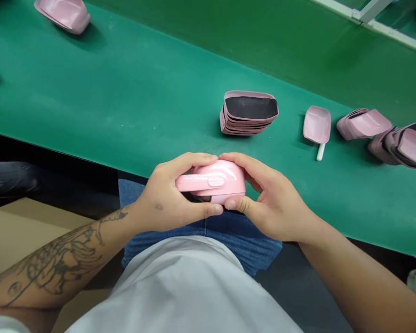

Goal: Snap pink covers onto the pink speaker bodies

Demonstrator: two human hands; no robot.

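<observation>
Between both hands, close to my body at the table's near edge, is a glossy pink handheld device [229, 178] with a rounded body, a straight handle and an oval button. My left hand [173, 194] is wrapped round the handle side, its thumb along the lower edge. My right hand [273, 199] grips the rounded end, with thumb below and fingers over the top. The device's underside is hidden, though a dark gap shows near my left thumb. Just beyond the hands stands a stack of pink shells with dark insides [251, 108].
The green table [125, 92] runs across the view. To the right lie a single pink shell with a white stem [317, 125] and stacked pink shells [364, 124], with another stack [402, 145] beside them. More pink shells [64, 14] lie far left. A green wall rises behind.
</observation>
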